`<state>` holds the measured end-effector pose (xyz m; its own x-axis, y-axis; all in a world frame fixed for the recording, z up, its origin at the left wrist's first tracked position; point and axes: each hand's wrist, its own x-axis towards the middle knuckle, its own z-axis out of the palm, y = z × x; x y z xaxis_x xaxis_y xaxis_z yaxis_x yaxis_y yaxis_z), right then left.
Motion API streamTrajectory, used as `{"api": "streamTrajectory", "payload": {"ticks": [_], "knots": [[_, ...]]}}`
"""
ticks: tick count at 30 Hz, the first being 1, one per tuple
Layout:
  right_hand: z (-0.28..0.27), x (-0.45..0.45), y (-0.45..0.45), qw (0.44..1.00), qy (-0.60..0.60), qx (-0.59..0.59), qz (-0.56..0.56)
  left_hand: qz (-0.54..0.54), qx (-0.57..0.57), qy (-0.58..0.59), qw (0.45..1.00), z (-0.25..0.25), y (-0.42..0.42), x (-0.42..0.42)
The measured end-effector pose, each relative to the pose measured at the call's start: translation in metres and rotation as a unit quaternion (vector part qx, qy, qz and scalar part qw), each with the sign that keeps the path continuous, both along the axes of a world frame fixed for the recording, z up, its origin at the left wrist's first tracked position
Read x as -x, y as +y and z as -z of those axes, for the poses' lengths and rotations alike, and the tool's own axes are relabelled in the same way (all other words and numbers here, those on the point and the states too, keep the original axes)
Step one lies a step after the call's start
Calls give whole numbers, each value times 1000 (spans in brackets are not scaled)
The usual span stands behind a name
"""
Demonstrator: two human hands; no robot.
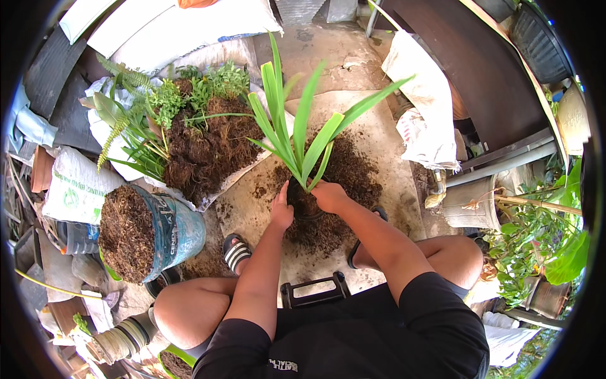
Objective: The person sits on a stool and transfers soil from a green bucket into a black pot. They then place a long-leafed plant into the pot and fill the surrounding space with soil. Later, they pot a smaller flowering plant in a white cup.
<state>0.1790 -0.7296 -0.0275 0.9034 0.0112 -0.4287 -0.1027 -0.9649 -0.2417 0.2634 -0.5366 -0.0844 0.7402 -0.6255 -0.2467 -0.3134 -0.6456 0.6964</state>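
Observation:
A black plastic plant pot (310, 217) stands on the ground between my feet. Long strap-shaped green leaves (303, 128) rise from it, some with cut tips. My left hand (282, 208) rests against the pot's left side, fingers pointing up along the rim. At the base of the leaves, my right hand (329, 195) has its fingers on the plant's lower stem; the fingertips are partly hidden, so a firm grip cannot be made out. Brown soil mix (305, 203) shows inside the pot. More loose soil (355, 166) is scattered around it.
To the left, a blue bucket (184, 232) holds brown potting mix. Uprooted ferns and leafy plants with root clumps (208, 142) lie on a white sack. A dark board (473, 71) and a white sack (421, 90) stand to the right, near a pot (468, 203).

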Motion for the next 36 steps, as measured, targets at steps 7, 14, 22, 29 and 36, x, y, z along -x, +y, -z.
{"api": "streamTrajectory", "payload": {"ticks": [7, 14, 22, 29, 36], "knots": [[23, 15, 12, 989, 10, 126, -77, 57, -13, -83, 995, -1, -9, -26], [13, -5, 32, 987, 150, -1, 60, 84, -87, -33, 992, -4, -6, -27], [-1, -5, 41, 951, 294, -7, 98, 77, -74, 22, 994, -21, -21, -9], [6, 2, 55, 953, 269, -49, 127, 82, -76, 32, 993, -22, -20, -10], [18, -5, 55, 939, 319, -5, 127, 89, -102, 37, 990, -25, -27, -12]]}}
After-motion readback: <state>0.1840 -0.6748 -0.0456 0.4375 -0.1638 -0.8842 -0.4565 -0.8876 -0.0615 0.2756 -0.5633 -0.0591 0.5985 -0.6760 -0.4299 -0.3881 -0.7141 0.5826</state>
